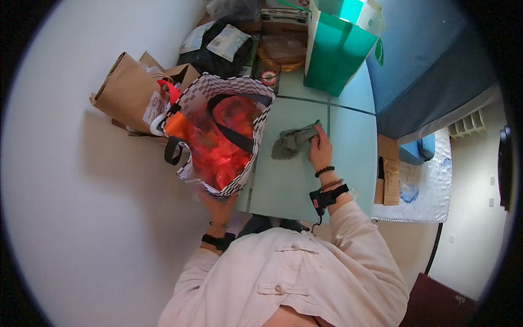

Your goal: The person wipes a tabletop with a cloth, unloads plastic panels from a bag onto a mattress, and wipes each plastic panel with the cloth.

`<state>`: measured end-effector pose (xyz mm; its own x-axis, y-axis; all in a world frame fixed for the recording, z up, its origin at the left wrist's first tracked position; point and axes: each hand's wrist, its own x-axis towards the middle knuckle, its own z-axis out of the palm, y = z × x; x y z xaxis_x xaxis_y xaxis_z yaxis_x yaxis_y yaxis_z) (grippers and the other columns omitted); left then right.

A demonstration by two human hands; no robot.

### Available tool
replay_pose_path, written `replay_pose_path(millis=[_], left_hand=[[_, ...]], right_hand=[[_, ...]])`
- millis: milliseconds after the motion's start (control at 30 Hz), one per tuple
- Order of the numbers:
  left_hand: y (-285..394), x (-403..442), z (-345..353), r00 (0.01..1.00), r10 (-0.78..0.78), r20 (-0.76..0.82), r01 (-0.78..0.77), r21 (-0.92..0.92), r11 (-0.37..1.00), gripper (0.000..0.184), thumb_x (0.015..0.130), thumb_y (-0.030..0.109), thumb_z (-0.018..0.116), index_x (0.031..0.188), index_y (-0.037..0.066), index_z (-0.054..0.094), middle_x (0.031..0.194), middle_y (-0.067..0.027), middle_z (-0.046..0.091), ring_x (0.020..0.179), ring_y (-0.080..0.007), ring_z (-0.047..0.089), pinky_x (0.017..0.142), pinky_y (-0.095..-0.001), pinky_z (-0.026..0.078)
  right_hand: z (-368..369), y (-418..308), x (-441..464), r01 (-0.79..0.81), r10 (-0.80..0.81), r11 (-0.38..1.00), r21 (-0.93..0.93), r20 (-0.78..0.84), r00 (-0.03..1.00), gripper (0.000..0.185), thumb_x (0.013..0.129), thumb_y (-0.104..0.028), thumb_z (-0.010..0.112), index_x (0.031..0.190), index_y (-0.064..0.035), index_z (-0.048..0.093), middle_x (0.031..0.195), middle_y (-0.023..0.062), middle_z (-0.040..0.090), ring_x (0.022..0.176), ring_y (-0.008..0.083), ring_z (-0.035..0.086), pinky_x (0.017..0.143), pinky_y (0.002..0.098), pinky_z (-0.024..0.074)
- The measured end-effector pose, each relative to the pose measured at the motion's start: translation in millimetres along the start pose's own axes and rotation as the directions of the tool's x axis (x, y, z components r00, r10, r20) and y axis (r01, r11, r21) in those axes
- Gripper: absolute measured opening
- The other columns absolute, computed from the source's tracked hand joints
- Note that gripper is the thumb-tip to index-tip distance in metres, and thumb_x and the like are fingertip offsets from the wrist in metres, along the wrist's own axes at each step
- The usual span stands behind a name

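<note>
Two hands busy: right hand (321,146) pinches crumpled grey-green cloth (296,140) on pale glass tabletop (289,188); left hand (217,207) at open black-and-white checked bag (199,89), fingers hidden, grip unclear. Moving the cloth calls for clearance beside bag.

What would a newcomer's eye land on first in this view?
Most likely the checkered bag on the table's left side, open and showing bright red plastic inside. Next, the tall green bag at the table's far edge. Then the right hand, its fingers on a crumpled grey cloth near the middle of the glassy tabletop.
</note>
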<state>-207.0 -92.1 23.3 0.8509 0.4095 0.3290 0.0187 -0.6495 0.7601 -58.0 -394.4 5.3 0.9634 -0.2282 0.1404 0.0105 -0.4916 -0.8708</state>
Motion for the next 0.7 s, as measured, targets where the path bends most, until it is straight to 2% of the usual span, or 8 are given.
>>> replay_pose_path(millis=[133,200,300,433,567,600,633,700], left_hand=[[-49,-7,7,0.990,-0.034,0.138,-0.008,0.293,0.956,0.100,0.058,0.047,0.074,0.132,0.002,0.023,0.130,-0.0228,0.032,0.117,-0.0390,0.033,0.098,-0.0487,0.024],[-101,-24,22,0.978,-0.085,0.193,-0.040,0.566,0.824,0.096,0.061,0.048,0.070,0.132,0.002,0.025,0.130,-0.0229,0.033,0.117,-0.0416,0.032,0.099,-0.0506,0.022],[-91,-27,28,0.990,-0.129,0.052,0.087,0.488,0.868,0.096,0.062,0.050,0.067,0.133,0.002,0.024,0.132,-0.0238,0.030,0.120,-0.0423,0.028,0.100,-0.0515,0.020],[-100,-35,29,0.988,-0.157,0.008,0.140,0.417,0.898,0.098,0.063,0.053,0.064,0.133,-0.001,0.023,0.134,-0.0251,0.028,0.122,-0.0423,0.025,0.102,-0.0511,0.018],[-112,-38,30,0.999,0.051,-0.002,-0.044,0.471,0.881,0.091,0.064,0.054,0.061,0.129,-0.003,0.031,0.132,-0.0262,0.032,0.122,-0.0413,0.028,0.103,-0.0512,0.018],[-137,-44,31,0.990,0.063,0.123,-0.125,0.601,0.790,0.115,0.057,0.044,0.077,0.136,0.002,0.004,0.139,-0.0237,0.013,0.127,-0.0388,0.019,0.103,-0.0518,0.018],[-134,-43,29,0.990,0.063,0.122,-0.124,0.601,0.790,0.115,0.057,0.044,0.077,0.136,0.002,0.004,0.139,-0.0237,0.013,0.127,-0.0388,0.019,0.103,-0.0518,0.018],[-124,-38,26,0.983,0.027,0.181,-0.137,0.631,0.764,0.114,0.060,0.044,0.075,0.137,0.004,0.001,0.140,-0.0233,0.010,0.128,-0.0391,0.016,0.104,-0.0517,0.015]], right_hand=[[-19,-31,2,0.062,0.121,0.882,-0.467,0.352,0.928,0.040,0.082,-0.020,0.051,0.121,-0.0122,0.048,0.119,0.0181,0.048,0.106,0.0383,0.046,0.088,0.0429,0.0393],[-23,-42,3,0.267,-0.110,0.755,-0.599,0.286,0.952,0.045,0.080,-0.023,0.055,0.121,-0.0094,0.046,0.124,0.0185,0.042,0.111,0.0383,0.043,0.093,0.0440,0.0370],[-27,-52,52,0.371,-0.382,0.904,-0.212,-0.012,0.924,0.048,0.080,-0.023,0.057,0.124,-0.0074,0.043,0.129,0.0190,0.037,0.114,0.0365,0.041,0.095,0.0418,0.0367],[-72,-118,117,0.446,-0.489,0.872,-0.202,-0.336,0.805,0.052,0.080,-0.020,0.057,0.127,-0.0083,0.038,0.131,0.0185,0.035,0.095,0.0330,0.055,0.072,0.0378,0.0501],[-111,-174,185,0.470,-0.669,0.736,-0.488,-0.413,0.618,0.052,0.080,-0.024,0.058,0.127,-0.0105,0.039,0.132,0.0185,0.034,0.091,0.0322,0.059,0.065,0.0380,0.0516],[-116,-177,197,0.408,-0.734,0.645,-0.646,-0.373,0.568,0.052,0.080,-0.026,0.058,0.126,-0.0109,0.040,0.131,0.0181,0.037,0.093,0.0325,0.058,0.067,0.0391,0.0516],[-120,-173,209,0.409,-0.734,0.645,-0.646,-0.373,0.568,0.052,0.080,-0.026,0.058,0.126,-0.0109,0.040,0.131,0.0181,0.037,0.093,0.0325,0.058,0.067,0.0391,0.0516],[-128,-162,223,0.334,-0.514,0.632,-0.700,-0.056,0.856,0.046,0.080,-0.028,0.058,0.120,-0.0102,0.046,0.121,0.0159,0.049,0.094,0.0331,0.058,0.071,0.0400,0.0508]])
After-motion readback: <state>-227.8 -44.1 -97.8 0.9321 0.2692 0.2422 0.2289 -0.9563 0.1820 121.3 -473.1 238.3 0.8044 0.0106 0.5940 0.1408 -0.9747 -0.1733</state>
